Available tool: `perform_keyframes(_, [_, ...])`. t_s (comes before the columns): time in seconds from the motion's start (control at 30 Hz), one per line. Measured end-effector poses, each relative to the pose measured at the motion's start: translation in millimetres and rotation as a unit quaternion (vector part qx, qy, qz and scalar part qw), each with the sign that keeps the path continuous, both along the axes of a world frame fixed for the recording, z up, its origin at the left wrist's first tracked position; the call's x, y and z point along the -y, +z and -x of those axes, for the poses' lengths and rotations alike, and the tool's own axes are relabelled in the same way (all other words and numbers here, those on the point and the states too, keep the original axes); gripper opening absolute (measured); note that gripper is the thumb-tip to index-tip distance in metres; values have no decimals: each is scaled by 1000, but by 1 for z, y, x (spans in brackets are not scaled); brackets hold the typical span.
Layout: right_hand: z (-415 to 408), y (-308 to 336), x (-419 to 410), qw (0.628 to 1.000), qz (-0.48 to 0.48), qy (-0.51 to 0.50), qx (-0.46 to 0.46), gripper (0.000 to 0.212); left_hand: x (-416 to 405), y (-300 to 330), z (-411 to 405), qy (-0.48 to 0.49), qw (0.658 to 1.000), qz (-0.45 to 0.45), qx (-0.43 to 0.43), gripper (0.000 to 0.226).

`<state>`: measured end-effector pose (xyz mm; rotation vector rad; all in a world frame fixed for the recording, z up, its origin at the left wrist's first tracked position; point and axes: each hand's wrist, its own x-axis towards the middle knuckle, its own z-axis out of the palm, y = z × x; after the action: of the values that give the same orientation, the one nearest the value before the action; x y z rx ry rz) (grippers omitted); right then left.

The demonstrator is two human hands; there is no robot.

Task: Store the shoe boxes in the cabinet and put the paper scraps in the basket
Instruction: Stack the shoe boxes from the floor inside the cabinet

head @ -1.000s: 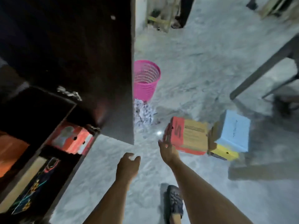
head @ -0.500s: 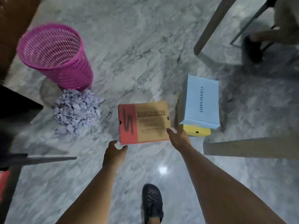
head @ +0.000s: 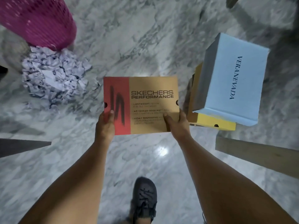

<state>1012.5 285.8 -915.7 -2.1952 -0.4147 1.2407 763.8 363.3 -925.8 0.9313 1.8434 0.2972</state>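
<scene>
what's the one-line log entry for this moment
step: lift skechers box | left hand: grips near-left edge | right hand: grips near-right edge | paper scraps: on floor beside pink basket

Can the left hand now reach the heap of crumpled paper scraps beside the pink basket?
Probably not right away. The left hand grips the red and tan cardboard shoe box together with the right hand. The floor towards the heap of crumpled white paper scraps looks free, but the hand must first release the box.

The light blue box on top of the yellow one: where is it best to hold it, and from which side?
Probably by its two long side walls, coming from above. The light blue box lies flat on the yellow box, lid up, with both long sides free.
</scene>
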Motion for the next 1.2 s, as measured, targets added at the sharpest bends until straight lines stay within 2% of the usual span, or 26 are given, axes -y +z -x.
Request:
perform_keyframes(0.17, [7, 34, 17, 1000, -23, 15, -12, 62, 27, 37, 12, 31, 999, 4, 13, 47])
perform_keyframes(0.37, [54, 101, 55, 998, -30, 60, 10, 66, 93, 101, 62, 107, 992, -3, 60, 48])
perform_keyframes(0.5, [114, 142, 95, 993, -53, 107, 5, 78, 164, 150, 127, 159, 982, -31, 97, 65])
perform_keyframes(0.6, [178, 175, 133, 979, -71, 192, 23, 78, 232, 198, 193, 251, 957, -54, 131, 55])
perform_keyframes(0.7, [251, 212, 171, 957, -91, 273, 31, 74, 307, 239, 262, 315, 941, -67, 102, 43])
perform_keyframes(0.83, [364, 265, 198, 923, -134, 361, 20, 71, 378, 303, 356, 403, 912, -65, 49, 43])
perform_keyframes(0.87, [393, 281, 197, 916, -151, 373, 13, 64, 384, 322, 379, 425, 902, -74, 27, 44])
perform_keyframes(0.93, [451, 319, 190, 900, -193, 391, 5, 54, 387, 361, 423, 474, 874, -103, -8, 47])
perform_keyframes(1.0, [505, 357, 173, 883, -228, 410, 4, 58, 383, 394, 466, 503, 850, -154, -28, 54])
perform_keyframes(1.1, [576, 406, 138, 870, -259, 420, 11, 58, 369, 436, 518, 548, 798, -249, -43, 61])
perform_keyframes(1.2, [639, 449, 102, 872, -283, 397, -33, 58, 347, 475, 561, 603, 738, -300, -46, 48])
